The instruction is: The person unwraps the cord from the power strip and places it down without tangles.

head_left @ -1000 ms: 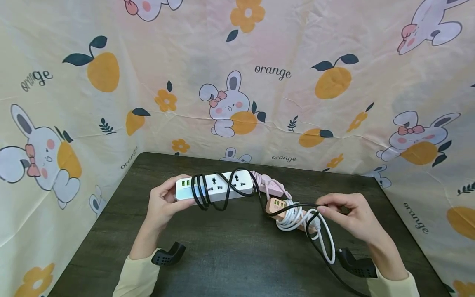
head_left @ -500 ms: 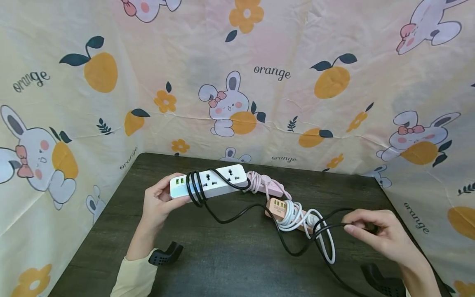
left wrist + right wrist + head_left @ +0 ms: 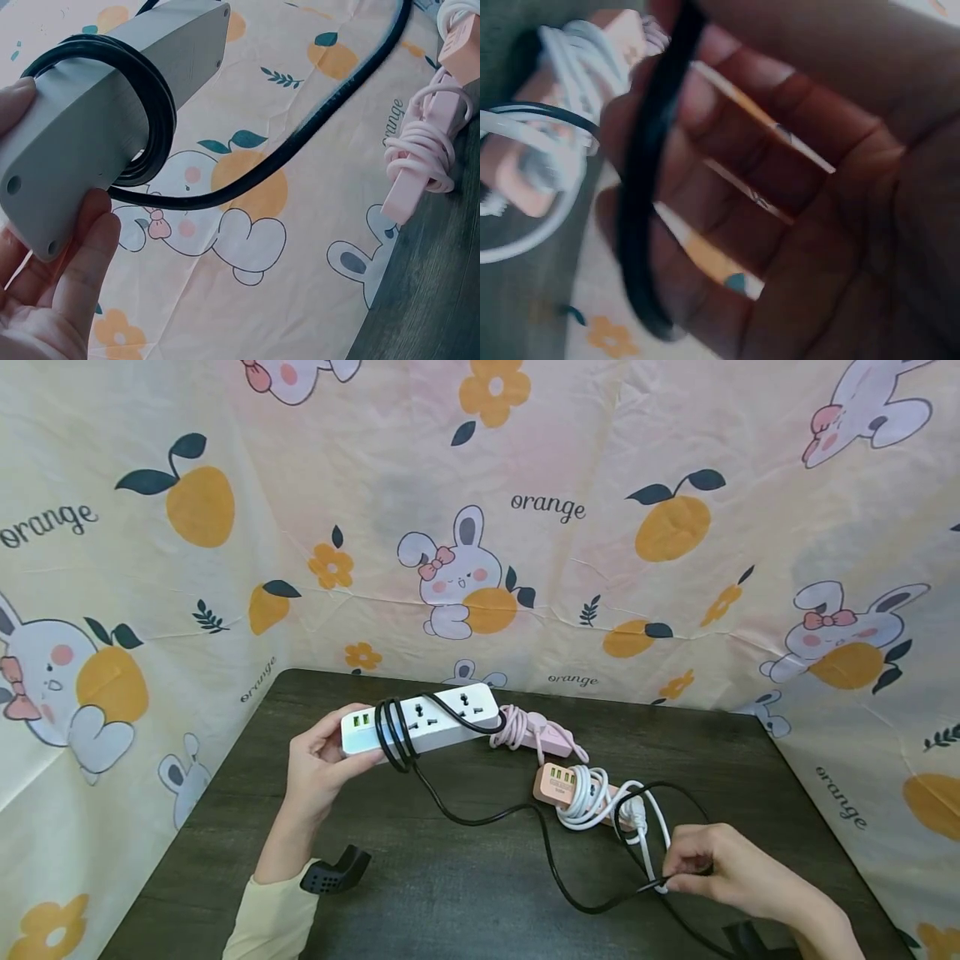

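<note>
My left hand (image 3: 326,760) grips the left end of a white power strip (image 3: 442,737), held tilted with its sockets facing up. Several loops of its black cord (image 3: 480,821) wrap the strip near my fingers, and one strand crosses the sockets. In the left wrist view the strip's plain underside (image 3: 82,142) shows, thumb on one edge and fingers on the other. From the strip the cord sags across to my right hand (image 3: 731,868), low on the right, which pinches it. A black length of cord (image 3: 649,172) runs across the fingers in the right wrist view.
An orange power strip (image 3: 556,783) wound with white cord (image 3: 588,802) lies right of centre on the dark table (image 3: 465,893). Behind it lies a pink power strip (image 3: 555,742) with its pink cord wrapped round. A patterned cloth (image 3: 570,577) stands behind the table.
The black cord's loops on the white strip's right part have come off, and the cord now hangs slack. My right hand moved right, then back left and nearer. The strip rose and shifted slightly left.
</note>
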The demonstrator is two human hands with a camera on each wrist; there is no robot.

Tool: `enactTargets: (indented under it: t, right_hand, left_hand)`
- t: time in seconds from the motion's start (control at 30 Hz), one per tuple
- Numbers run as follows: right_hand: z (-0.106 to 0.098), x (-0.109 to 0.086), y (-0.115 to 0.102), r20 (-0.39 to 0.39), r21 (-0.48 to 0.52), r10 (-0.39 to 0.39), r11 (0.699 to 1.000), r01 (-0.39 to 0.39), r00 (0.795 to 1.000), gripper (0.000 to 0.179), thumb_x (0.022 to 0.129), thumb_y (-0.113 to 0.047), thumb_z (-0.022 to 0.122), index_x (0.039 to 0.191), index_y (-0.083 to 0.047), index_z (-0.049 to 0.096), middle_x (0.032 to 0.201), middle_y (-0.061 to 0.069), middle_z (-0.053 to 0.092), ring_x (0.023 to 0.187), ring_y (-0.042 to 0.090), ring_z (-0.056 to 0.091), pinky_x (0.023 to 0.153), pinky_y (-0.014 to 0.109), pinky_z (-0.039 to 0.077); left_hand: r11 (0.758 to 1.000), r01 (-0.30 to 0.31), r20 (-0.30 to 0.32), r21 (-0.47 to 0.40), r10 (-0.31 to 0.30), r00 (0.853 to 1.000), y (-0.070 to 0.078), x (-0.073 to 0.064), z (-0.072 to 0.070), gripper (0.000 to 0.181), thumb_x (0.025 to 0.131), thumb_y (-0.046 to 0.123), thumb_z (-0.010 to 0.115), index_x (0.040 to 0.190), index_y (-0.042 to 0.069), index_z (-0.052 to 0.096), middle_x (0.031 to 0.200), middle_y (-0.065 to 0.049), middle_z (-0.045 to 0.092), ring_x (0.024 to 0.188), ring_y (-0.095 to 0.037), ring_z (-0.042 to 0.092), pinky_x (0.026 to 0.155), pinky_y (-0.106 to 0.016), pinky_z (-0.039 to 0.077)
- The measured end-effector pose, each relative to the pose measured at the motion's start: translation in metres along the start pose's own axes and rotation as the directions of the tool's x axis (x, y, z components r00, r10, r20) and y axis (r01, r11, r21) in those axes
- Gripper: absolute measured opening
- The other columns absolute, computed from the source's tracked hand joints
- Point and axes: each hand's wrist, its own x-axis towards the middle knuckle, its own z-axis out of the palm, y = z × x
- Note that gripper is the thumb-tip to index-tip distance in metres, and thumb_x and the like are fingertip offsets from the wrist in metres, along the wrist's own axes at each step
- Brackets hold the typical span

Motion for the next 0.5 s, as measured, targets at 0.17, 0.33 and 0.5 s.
enactTargets:
  t: [0.17, 0.33, 0.5]
  right_hand:
    - [0.015, -0.008, 0.015, 0.089, 0.045, 0.126, 0.99, -0.13, 0.988, 0.015, 0.075, -0.004, 0.074, 0.076, -0.015, 0.065, 0.074, -0.012, 0.057, 0.065, -0.006, 0.047, 0.048, 0.018, 0.043]
    - [0.035, -0.014, 0.028, 0.088, 0.019, 0.176, 0.984, -0.179, 0.98, 0.017, 0.068, -0.002, 0.078, 0.069, -0.011, 0.064, 0.068, -0.011, 0.057, 0.061, -0.006, 0.049, 0.046, 0.019, 0.043]
    - [0.049, -0.02, 0.034, 0.037, -0.068, 0.244, 0.968, -0.242, 0.969, 0.022, 0.062, -0.003, 0.081, 0.063, -0.015, 0.063, 0.067, -0.016, 0.053, 0.06, -0.007, 0.045, 0.047, 0.019, 0.04]
  left_hand:
    - [1.0, -0.007, 0.002, -0.002, 0.007, 1.0, 0.0, 0.0, 0.001, 0.047, 0.065, -0.027, 0.063, 0.11, -0.014, 0.058, 0.103, -0.006, 0.064, 0.084, -0.013, 0.057, 0.067, -0.022, 0.053]
    - [1.0, -0.002, 0.002, 0.007, 0.002, 1.0, -0.001, 0.0, 0.002, 0.047, 0.065, -0.027, 0.063, 0.11, -0.013, 0.058, 0.104, -0.007, 0.064, 0.084, -0.014, 0.057, 0.069, -0.022, 0.053]
    - [1.0, 0.0, 0.0, 0.007, 0.0, 1.0, -0.002, 0.001, 0.003, 0.048, 0.065, -0.027, 0.063, 0.11, -0.013, 0.059, 0.104, -0.007, 0.064, 0.085, -0.015, 0.057, 0.07, -0.022, 0.053]
